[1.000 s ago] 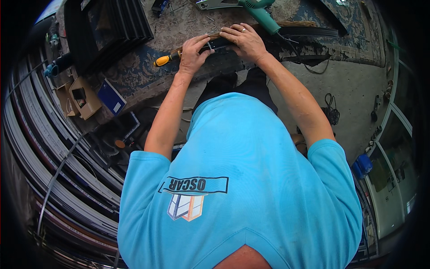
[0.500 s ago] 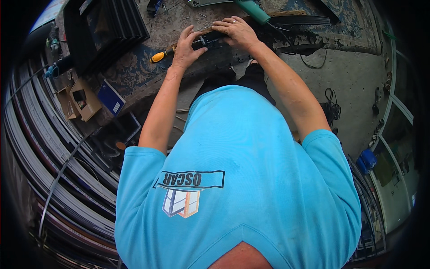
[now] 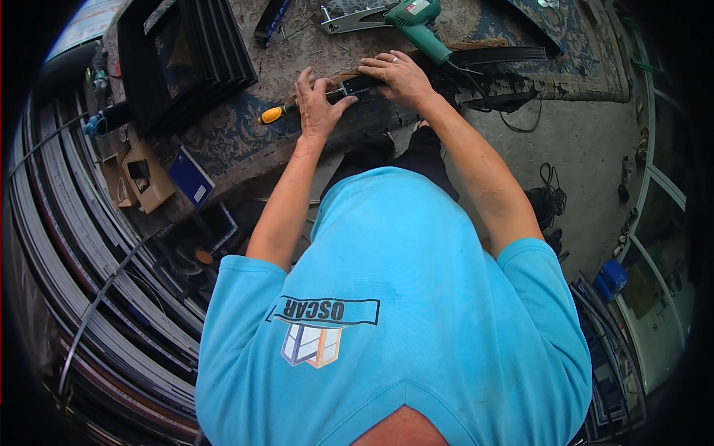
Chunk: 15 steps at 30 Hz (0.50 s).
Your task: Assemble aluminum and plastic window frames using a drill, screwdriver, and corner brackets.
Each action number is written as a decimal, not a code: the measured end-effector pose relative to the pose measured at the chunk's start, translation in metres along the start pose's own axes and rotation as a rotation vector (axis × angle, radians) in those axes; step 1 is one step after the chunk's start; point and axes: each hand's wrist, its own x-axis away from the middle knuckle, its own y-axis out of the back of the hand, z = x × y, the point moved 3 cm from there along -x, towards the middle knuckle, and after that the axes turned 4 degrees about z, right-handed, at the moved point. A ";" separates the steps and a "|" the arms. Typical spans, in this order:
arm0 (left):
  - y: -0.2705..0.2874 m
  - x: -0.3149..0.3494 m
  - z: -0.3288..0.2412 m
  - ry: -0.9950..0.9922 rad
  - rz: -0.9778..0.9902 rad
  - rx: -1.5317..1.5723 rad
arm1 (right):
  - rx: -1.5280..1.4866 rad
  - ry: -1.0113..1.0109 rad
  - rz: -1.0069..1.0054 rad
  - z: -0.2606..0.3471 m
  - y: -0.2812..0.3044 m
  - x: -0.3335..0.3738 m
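A narrow black profile (image 3: 361,83) with a small metal fitting at its left end lies along the near edge of the bench. My left hand (image 3: 318,110) curls around that end, its thumb beside the fitting. Over the profile's right part rests my right hand (image 3: 403,79), fingers bent across its far side and a ring on one finger. A yellow-handled screwdriver (image 3: 272,115) lies to the left, its front part behind my left hand. Beyond my right hand is a green corded power tool (image 3: 419,33), apart from my fingers.
Black frames (image 3: 212,52) are stacked at the left of the worn, carpet-covered bench (image 3: 223,137). A metal arm-shaped part (image 3: 357,20) and loose screws lie farther back. An open cardboard box (image 3: 151,178) and a blue booklet (image 3: 192,177) sit near the left rack of long profiles (image 3: 111,312).
The whole view has shifted, so the bench sits a little lower and to the right. My left hand's thumb and fingers have come closer around the profile's end; my right hand stays on it.
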 end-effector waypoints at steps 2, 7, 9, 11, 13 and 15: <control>-0.001 0.000 -0.006 -0.041 0.017 -0.129 | -0.002 -0.004 0.016 -0.001 0.001 0.001; -0.011 -0.002 -0.004 -0.088 0.068 -0.200 | -0.008 -0.003 0.001 0.003 0.004 0.001; -0.016 -0.001 -0.001 -0.113 0.049 -0.192 | -0.010 0.006 0.005 0.004 0.006 0.000; -0.015 0.000 -0.003 -0.039 0.002 -0.063 | -0.023 0.007 0.000 0.003 0.007 0.001; -0.012 0.001 -0.015 -0.004 -0.067 -0.106 | -0.027 0.003 -0.006 0.001 0.007 0.002; -0.008 0.005 -0.022 0.035 -0.138 -0.154 | -0.034 0.004 -0.013 0.001 0.008 0.002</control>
